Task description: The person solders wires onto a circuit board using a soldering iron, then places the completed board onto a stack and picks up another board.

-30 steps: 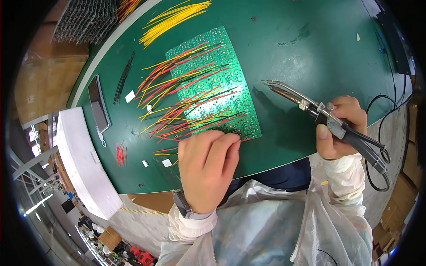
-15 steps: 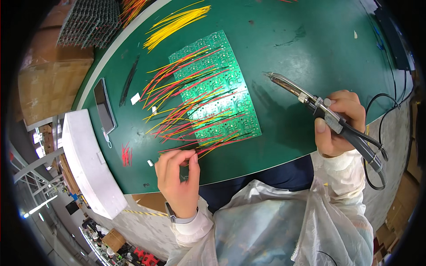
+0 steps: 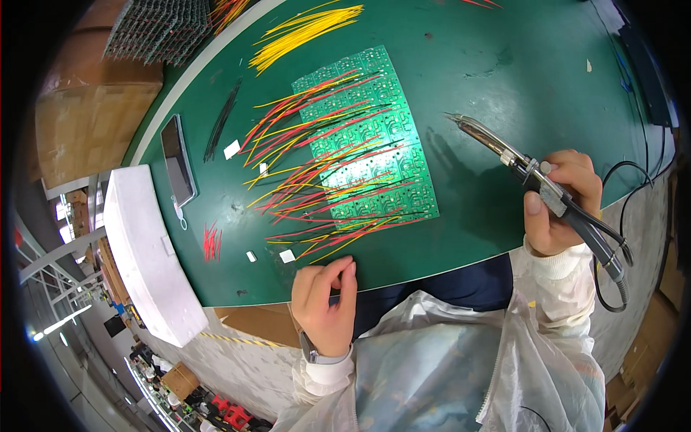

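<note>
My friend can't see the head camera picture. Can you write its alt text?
A person's right grip holds a soldering tool beside a green circuit board with red, yellow and black wires lying partly across it. The left grip, curled, is near the edge of the table. A phone lies farther left.

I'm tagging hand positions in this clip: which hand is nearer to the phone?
Left. The left hand is below and to the right of the phone in the picture; the right hand, holding the soldering iron, is much farther to its right.
</note>
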{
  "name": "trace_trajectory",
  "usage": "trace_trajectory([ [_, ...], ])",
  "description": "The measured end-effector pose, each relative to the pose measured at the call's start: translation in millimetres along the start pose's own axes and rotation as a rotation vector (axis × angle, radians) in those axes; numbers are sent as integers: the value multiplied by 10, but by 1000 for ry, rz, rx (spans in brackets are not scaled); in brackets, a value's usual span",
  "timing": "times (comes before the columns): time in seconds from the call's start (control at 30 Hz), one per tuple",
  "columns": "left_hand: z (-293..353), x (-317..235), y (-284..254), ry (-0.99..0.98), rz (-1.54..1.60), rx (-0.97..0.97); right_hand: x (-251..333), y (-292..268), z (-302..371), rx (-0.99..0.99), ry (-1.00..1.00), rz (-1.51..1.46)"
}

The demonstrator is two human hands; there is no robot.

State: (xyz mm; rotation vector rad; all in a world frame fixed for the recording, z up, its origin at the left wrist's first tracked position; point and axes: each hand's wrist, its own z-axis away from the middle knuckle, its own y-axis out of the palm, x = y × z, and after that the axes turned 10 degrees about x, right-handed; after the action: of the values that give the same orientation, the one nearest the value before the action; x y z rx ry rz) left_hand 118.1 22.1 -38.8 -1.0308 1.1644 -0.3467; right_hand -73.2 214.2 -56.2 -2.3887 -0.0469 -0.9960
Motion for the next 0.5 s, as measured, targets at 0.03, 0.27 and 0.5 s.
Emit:
trace_trajectory([
  [0.03,-14,19,15,34,-40,-58,2,2,-1,1,-2,-3],
  [0.27,-99,19,31,-14,-67,-184,4,10,5,0,6,0],
  [0.5,-212,-10,62,-32,45,-184,12,0,-12,19,3,6],
])
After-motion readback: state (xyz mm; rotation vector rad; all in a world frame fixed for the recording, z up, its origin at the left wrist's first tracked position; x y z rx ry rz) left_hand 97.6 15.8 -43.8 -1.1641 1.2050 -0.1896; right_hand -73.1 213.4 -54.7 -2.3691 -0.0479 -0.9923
